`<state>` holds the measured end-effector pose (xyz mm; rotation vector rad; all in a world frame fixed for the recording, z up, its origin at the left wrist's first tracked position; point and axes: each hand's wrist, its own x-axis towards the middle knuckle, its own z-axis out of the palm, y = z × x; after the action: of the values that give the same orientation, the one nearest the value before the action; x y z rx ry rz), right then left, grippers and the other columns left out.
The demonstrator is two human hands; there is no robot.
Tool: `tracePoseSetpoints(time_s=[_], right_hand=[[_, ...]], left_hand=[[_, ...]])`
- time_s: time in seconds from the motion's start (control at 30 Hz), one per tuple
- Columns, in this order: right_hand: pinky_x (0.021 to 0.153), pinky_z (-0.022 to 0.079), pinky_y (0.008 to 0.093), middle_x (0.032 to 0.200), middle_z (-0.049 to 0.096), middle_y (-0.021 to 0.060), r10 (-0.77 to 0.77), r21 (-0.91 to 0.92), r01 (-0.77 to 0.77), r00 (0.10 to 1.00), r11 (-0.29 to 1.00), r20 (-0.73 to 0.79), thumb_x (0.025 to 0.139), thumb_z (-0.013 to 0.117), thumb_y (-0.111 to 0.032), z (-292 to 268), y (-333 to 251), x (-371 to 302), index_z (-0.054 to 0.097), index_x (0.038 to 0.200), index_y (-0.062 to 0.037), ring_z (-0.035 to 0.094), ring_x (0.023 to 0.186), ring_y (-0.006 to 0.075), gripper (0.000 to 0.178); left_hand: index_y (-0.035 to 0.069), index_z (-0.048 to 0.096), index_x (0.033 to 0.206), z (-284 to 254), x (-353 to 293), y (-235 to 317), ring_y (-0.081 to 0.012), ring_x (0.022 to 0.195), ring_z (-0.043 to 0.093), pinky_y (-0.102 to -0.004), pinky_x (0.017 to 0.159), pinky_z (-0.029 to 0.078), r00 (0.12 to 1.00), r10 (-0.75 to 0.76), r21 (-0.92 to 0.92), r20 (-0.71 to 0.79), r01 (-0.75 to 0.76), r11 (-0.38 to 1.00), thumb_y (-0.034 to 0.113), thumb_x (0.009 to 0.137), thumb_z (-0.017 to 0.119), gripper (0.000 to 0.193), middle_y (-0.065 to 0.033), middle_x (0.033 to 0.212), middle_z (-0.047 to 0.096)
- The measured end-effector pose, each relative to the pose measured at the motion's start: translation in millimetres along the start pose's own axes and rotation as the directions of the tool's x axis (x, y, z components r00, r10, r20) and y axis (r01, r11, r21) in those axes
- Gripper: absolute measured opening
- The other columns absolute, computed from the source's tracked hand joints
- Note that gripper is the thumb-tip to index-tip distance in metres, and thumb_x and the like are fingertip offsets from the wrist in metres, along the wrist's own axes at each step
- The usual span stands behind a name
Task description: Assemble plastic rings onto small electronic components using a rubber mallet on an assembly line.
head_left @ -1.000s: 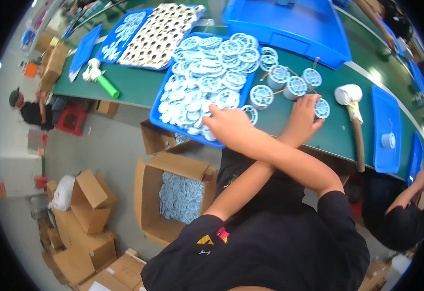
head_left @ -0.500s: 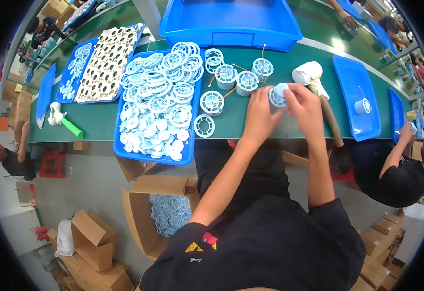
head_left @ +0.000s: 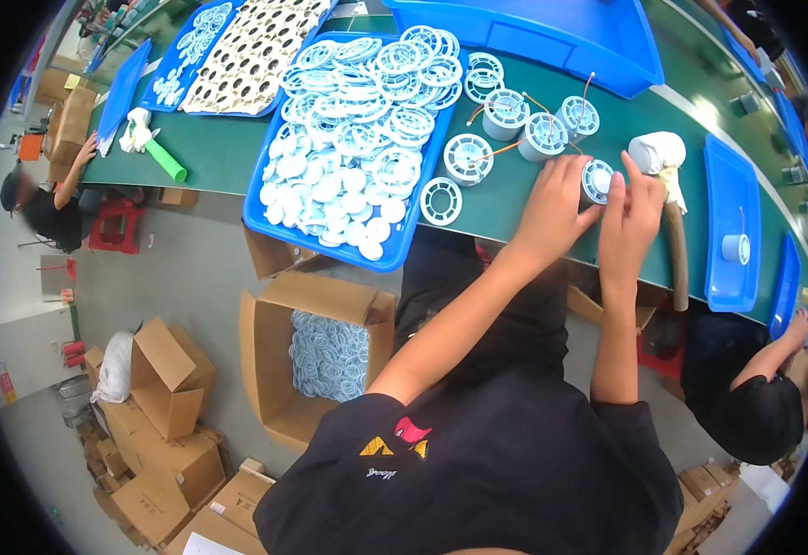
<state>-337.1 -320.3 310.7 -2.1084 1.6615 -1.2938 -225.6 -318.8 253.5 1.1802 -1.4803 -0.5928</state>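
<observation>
A light-blue round housing (head_left: 596,182) with a spoked top stands on the green table, and my left hand (head_left: 555,208) is closed around its left side. A pale small disc lies at the middle of its top. My right hand (head_left: 632,217) is just to the right, fingers raised and apart, its nearest finger close to the housing's rim; nothing shows in it. Beyond that hand rests a mallet (head_left: 657,153) with a white-wrapped head and wooden handle. Several similar housings (head_left: 544,136) with orange wires stand behind my left hand. A loose spoked ring (head_left: 441,201) lies left of them.
A blue tray (head_left: 394,256) heaped with rings and discs sits at left; a large blue bin (head_left: 552,42) is behind. At right, another blue tray (head_left: 727,171) holds one housing. A green-handled tool (head_left: 165,160) lies far left. An open carton (head_left: 265,370) of rings stands below the table.
The view has shifted. My right hand has let go of the small disc, which now sits on the housing's top, and its fingers have spread upward. My left hand still holds the housing.
</observation>
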Motion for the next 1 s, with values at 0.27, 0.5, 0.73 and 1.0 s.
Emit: tracePoseSetpoints(time_s=[0.27,0.5,0.73,1.0], right_hand=[[0.067,0.059,0.046,0.098,0.064,0.0154,-0.228,0.044,0.292,0.633,0.955,0.739,0.089,0.077,-0.016,63.8,-107.9,-46.3,0.059,0.11,-0.0025,0.072,0.081,0.0357,0.031],[0.078,0.057,0.045,0.106,0.061,0.0182,-0.391,0.004,0.408,0.871,0.913,0.296,0.083,0.072,-0.004,2.0,-85.8,-23.8,0.061,0.092,-0.0008,0.069,0.099,0.0355,0.014],[0.084,0.053,0.0414,0.104,0.067,0.0178,0.18,0.001,-0.203,0.871,0.979,0.456,0.101,0.062,-0.001,-105.6,34.6,-5.7,0.064,0.133,-0.0016,0.067,0.095,0.036,0.032],[0.11,0.044,0.0494,0.14,0.056,0.0218,-0.06,-0.22,0.087,0.99,0.972,0.125,0.086,0.083,-0.019,-67.2,75.4,-23.1,0.055,0.144,0.0016,0.054,0.13,0.0425,0.067]], left_hand=[[0.0,0.054,0.136,6.7,2.5,5.5,-0.0417,0.119,0.058,-0.0478,0.102,0.048,0.997,0.043,0.017,0.064,-0.044,0.999,0.014,0.081,0.086,0.065,-0.0209,0.129,0.06],[-0.003,0.053,0.136,11.9,-4.8,-4.1,-0.0432,0.119,0.057,-0.0497,0.103,0.048,0.998,0.055,0.061,0.036,-0.057,0.997,0.01,0.08,0.084,0.066,-0.0218,0.132,0.059],[-0.003,0.054,0.135,6.5,5.0,5.2,-0.0443,0.117,0.058,-0.0493,0.102,0.048,0.996,0.02,0.064,0.082,-0.025,0.998,0.012,0.079,0.087,0.067,-0.0233,0.127,0.061],[-0.003,0.058,0.134,-0.1,6.8,8.4,-0.0383,0.118,0.062,-0.0447,0.1,0.05,0.994,-0.043,0.11,0.1,0.032,0.993,0.015,0.083,0.086,0.061,-0.0197,0.126,0.064]])
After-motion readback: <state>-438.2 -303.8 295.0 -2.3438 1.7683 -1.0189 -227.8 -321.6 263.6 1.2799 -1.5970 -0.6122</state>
